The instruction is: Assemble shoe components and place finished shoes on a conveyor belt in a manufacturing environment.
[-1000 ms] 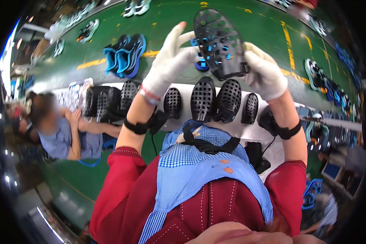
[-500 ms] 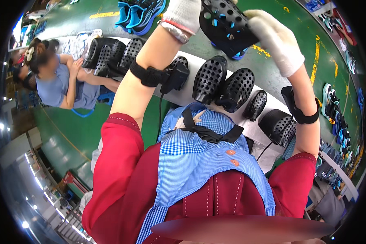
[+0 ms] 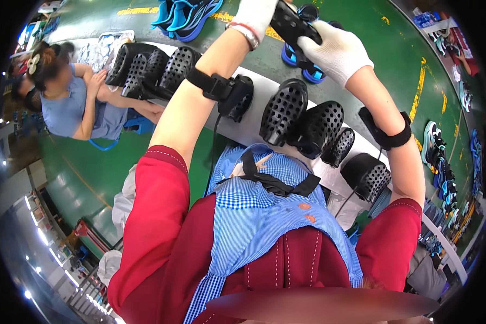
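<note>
Up at the top edge, a black perforated piece hangs between my gloved hands, seen narrow and slanting down to the right. My left hand, in a white knit glove, grips its upper left end; the frame edge cuts off part of that hand. The fingers of my right hand, gloved alike, close on its lower right end. Below stand black shoe-shaped forms full of holes: a large one, another beside it, a small one and a wider block.
A long white bench carries the forms, with several more at the left. A person in blue sits there beside a tray of small pale items. Blue-and-black sneakers stand beyond the bench; more shoes line the right.
The black perforated piece has turned from its broad, hole-covered side to a narrow side. My right hand has moved left and slightly down, closer to my left hand.
</note>
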### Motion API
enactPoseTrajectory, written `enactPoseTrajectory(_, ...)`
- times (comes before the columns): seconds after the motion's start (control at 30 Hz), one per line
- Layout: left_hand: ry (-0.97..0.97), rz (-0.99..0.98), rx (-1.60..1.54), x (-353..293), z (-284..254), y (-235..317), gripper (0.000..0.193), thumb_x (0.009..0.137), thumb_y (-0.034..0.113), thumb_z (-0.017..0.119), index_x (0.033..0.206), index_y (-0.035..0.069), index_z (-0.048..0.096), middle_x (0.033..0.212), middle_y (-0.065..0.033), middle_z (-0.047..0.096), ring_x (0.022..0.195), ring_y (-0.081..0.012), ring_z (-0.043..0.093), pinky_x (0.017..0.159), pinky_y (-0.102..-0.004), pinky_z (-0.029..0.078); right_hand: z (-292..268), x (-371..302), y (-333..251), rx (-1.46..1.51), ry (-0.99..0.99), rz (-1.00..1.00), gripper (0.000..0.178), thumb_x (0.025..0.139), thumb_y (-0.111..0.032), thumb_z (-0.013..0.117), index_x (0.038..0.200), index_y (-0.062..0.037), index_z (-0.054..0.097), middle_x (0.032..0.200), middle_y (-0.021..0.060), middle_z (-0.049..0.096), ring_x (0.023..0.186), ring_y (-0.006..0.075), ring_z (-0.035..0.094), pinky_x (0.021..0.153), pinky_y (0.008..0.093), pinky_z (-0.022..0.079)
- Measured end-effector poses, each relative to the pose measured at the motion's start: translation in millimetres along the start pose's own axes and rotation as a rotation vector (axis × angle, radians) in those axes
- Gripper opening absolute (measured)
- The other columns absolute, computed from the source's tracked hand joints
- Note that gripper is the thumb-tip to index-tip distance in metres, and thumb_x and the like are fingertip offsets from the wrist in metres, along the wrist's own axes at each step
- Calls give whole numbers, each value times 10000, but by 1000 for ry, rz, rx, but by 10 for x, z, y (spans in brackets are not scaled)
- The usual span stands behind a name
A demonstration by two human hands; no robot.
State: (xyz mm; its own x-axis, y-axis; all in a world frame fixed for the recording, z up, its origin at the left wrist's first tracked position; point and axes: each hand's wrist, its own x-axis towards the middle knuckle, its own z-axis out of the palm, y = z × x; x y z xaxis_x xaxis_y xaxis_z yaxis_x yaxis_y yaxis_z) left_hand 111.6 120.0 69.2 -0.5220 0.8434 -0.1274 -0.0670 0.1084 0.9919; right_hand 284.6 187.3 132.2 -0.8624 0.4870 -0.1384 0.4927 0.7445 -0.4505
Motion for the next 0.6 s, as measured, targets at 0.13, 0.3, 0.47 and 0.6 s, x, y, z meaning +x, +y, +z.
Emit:
enactPoseTrajectory(0.13,-21,407,792,93,-132,-839,420,849,398,556,1063,47,643,1032,-167,655,969,-332,615,863,-380,491,155,168,562,-156,-175,235,409,792,-363,482,961,-28,645,925,240,653,911,375,635,812,426,499)
enactPoseTrajectory(0.3,-351,395,845,-14,39,-1557,415,830,287,594,1186,74,565,1167,-150,596,1094,-330,565,933,-401,462,478,440,804,-175,-447,399,436,746,-346,486,986,-38,680,998,222,659,974,361,629,867,404,484)
enactPoseTrajectory(0.47,-435,292,1061,218,376,-1753,265,845,247,622,1032,60,607,1025,-139,606,970,-321,616,792,-392,517,790,864,970,-236,-418,470,456,765,-362,495,1006,-27,689,1067,218,651,1026,360,622,885,400,487)
enactPoseTrajectory(0.6,-378,240,1038,154,591,-1807,223,851,303,620,901,88,651,911,-121,637,825,-330,649,721,-410,525,1015,1164,788,-436,-330,530,373,855,-302,485,1033,-47,690,1097,187,659,1042,337,633,900,413,496)
